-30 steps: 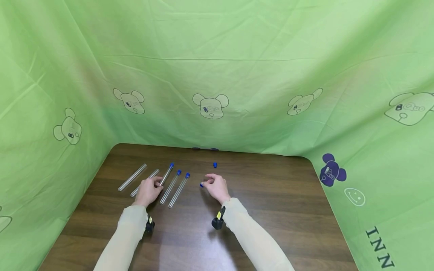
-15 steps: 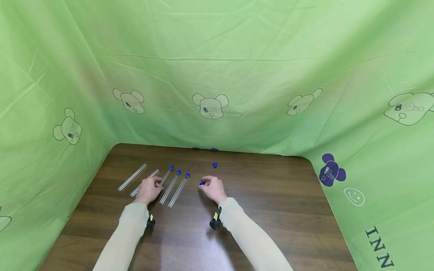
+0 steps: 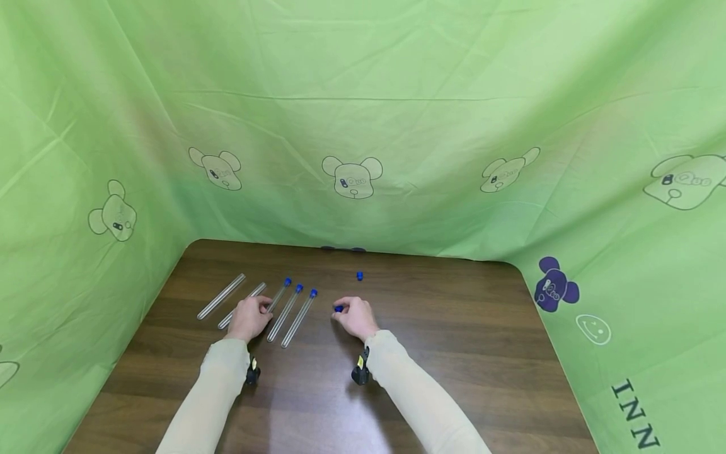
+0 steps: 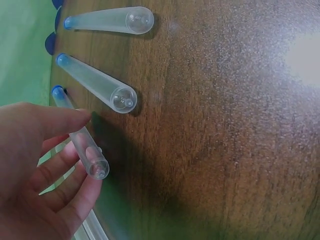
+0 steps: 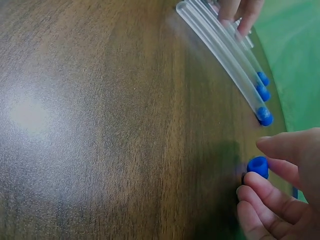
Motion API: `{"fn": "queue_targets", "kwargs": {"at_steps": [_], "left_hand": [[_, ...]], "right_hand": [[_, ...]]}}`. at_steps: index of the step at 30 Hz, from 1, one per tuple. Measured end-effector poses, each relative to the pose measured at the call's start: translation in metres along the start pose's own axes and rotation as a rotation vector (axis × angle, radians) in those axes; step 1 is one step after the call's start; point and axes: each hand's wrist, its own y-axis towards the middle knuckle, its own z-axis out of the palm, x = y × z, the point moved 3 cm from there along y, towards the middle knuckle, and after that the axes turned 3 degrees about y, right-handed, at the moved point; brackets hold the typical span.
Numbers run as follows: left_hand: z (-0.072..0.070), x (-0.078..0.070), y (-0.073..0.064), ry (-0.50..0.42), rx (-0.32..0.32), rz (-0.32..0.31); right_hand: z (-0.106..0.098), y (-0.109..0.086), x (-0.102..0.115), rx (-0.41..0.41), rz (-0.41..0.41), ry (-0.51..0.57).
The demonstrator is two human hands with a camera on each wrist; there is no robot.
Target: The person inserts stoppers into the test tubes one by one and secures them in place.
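My left hand (image 3: 249, 317) holds a clear test tube (image 4: 90, 152) with a blue cap, its thumb on one side and curled fingers on the other. Two more capped test tubes lie beside it on the right: a nearer one (image 3: 285, 313) and an outer one (image 3: 299, 320). To the left are two uncapped tubes, one (image 3: 227, 320) partly behind the hand and one (image 3: 221, 296) further out. My right hand (image 3: 358, 316) holds a loose blue cap (image 5: 258, 166) among its fingertips, the hollow end facing the right wrist camera.
Another blue cap (image 3: 360, 276) stands near the back of the brown wooden table (image 3: 454, 328). Green cloth (image 3: 351, 113) with printed bear heads hangs behind the table and along both sides.
The tube in my left hand has come down slightly toward me. My right hand has shifted a little to the left, its fingers rearranged round the blue cap.
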Motion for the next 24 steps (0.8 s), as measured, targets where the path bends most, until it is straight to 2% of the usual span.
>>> {"fn": "queue_targets", "kwargs": {"at_steps": [9,17,24], "left_hand": [[-0.0008,-0.0021,-0.0036,0.022,-0.020,0.014],[0.0014,0.0003,-0.0027,0.031,-0.038,0.024],[0.0025,0.0016,-0.0014,0.028,-0.025,0.014]], "right_hand": [[-0.0011,-0.0027,0.0014,-0.010,-0.046,-0.028],[0.0001,-0.0034,0.0021,0.012,-0.044,-0.085],[0.0024,-0.0025,0.0012,0.017,-0.048,-0.115]]}}
